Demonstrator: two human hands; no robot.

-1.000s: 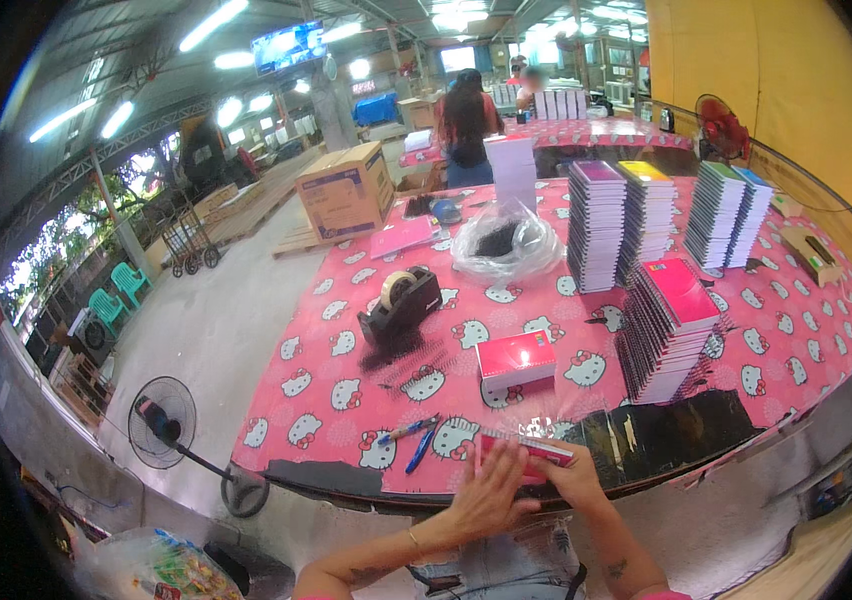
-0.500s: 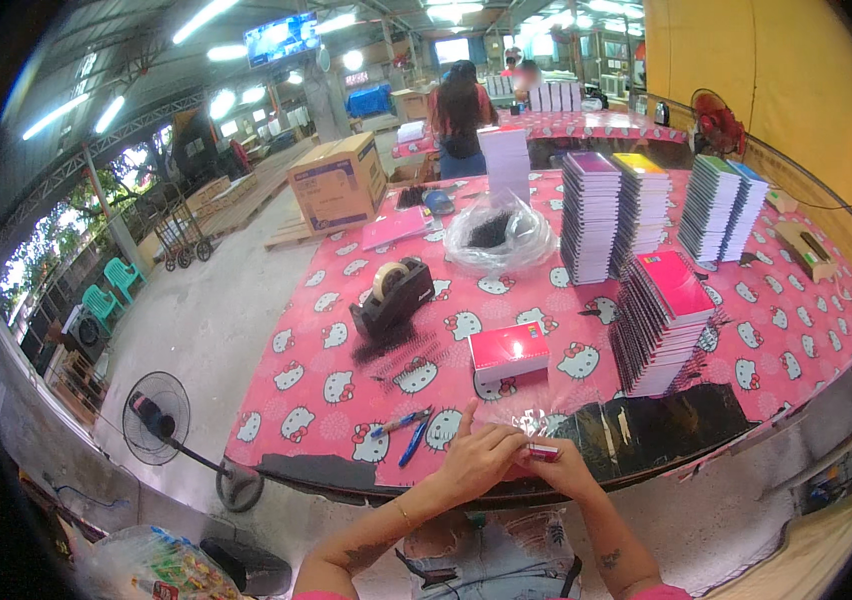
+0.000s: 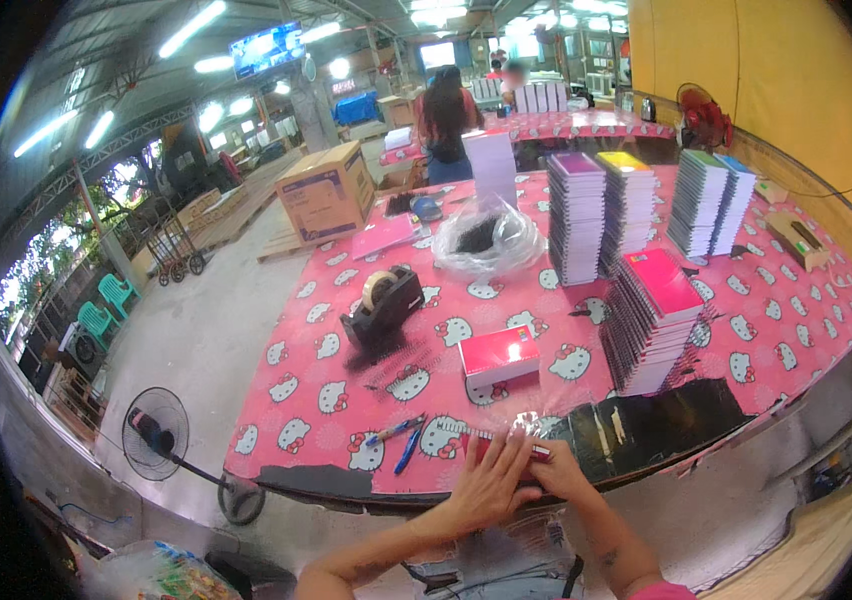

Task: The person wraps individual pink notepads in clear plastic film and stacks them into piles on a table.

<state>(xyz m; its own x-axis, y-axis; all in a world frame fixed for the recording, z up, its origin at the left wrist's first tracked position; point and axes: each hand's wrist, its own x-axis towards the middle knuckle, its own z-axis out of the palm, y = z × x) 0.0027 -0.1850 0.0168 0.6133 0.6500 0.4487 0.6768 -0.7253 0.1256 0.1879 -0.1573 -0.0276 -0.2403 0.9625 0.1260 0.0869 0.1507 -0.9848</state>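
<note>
Plastic-wrapped red notebook bundle (image 3: 506,447) sits at the near edge of the pink cat-print tablecloth (image 3: 806,330); left hand (image 3: 487,487) lies flat on it, fingers spread; right hand (image 3: 558,474) pinches its end; a careless push might tip it off, or the wrap may slip loose.

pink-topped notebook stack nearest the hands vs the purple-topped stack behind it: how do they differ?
The pink-topped stack leans, its notebooks fanned out sideways; the purple-topped stack stands straight and square. The pink-topped stack sits nearer the table's front edge, to the right of the red wrapped pack; the purple-topped stack stands farther back, beside the clear plastic bag. Both are piles of spiral-bound notebooks on the pink patterned tablecloth.
</note>
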